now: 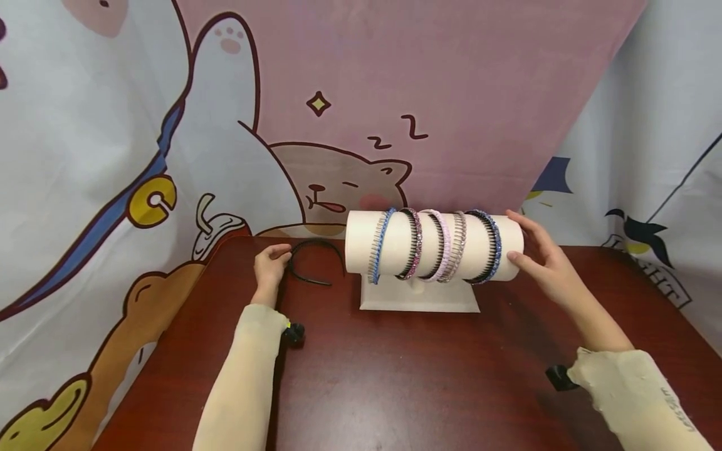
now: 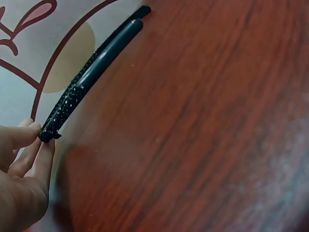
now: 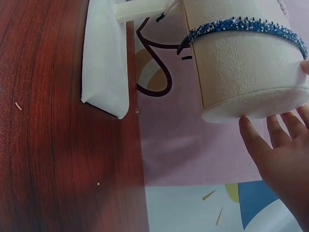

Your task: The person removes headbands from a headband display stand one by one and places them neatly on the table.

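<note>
Black headband (image 1: pixel 299 275) out to the left of the cream display roll (image 1: pixel 402 244), and the head view has the left hand (image 1: pixel 272 266) pinching its curve, tips towards the roll. Over on the other side, the right hand (image 1: pixel 544 257) is spread, touching the roll's right end; five decorated headbands (image 1: pixel 447 247) sit between. Good handling here, I'd judge: pinch lightly at mid-curve, leaving both arms free, and steady the roll without shoving its base (image 1: pixel 420 302).

Now the left wrist view, with detail the head camera misses: glittery specks by the pinching fingertips, smooth bare tips beyond. Whether the band touches the table (image 2: pixel 207 130), I can't tell.

Across to the right wrist: fingertips at the roll's flat end face (image 3: pixel 270 102), plus the supporting post (image 3: pixel 142 9). No black headband in this one.
</note>
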`<action>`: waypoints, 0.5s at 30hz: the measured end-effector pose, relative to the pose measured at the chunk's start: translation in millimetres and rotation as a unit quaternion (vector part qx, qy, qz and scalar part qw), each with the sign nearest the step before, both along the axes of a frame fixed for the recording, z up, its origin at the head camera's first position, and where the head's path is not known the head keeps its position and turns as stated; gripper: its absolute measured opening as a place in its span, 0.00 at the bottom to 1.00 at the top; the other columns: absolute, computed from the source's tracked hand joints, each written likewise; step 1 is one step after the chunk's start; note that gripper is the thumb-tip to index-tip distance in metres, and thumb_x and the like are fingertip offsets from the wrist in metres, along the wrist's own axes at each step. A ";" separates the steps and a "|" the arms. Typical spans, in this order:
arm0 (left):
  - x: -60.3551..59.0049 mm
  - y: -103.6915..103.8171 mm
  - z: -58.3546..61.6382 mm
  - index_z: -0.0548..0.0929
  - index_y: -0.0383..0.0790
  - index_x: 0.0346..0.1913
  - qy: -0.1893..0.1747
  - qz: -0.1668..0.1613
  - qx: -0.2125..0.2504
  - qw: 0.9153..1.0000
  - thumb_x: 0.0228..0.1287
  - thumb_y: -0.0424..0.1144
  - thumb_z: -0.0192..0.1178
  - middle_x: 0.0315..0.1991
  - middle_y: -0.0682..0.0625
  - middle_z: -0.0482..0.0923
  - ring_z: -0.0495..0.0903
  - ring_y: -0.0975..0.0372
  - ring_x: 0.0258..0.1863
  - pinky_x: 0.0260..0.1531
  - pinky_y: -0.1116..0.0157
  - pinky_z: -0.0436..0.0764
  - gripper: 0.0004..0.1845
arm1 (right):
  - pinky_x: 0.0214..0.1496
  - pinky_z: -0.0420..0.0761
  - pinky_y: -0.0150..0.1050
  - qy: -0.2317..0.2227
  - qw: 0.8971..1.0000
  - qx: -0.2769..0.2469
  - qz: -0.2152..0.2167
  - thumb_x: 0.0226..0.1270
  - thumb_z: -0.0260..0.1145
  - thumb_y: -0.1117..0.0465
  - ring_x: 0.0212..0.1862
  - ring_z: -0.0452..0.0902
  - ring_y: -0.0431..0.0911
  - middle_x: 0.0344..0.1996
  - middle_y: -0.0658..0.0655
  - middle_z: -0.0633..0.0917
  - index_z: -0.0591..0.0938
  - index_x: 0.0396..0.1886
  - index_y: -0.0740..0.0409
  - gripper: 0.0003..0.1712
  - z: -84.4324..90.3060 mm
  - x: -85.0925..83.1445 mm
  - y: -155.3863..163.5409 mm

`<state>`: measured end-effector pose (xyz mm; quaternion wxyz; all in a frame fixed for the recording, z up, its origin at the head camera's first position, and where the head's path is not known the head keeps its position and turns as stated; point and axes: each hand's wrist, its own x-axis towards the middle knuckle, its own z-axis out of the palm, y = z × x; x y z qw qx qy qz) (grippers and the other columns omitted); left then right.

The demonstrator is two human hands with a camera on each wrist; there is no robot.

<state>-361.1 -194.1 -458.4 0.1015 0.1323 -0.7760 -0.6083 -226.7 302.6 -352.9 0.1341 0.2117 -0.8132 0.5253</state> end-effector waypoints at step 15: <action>-10.2 4.4 -3.2 0.81 0.35 0.59 -0.008 -0.042 -0.013 0.999 0.72 0.24 0.53 0.63 0.38 0.78 0.76 0.49 0.64 0.65 0.53 0.75 0.17 | 0.56 0.72 0.16 0.004 1.000 -0.013 0.009 0.71 0.56 0.76 0.66 0.65 0.30 0.75 0.43 0.63 0.58 0.78 0.55 0.39 -1.5 0.3 -1.6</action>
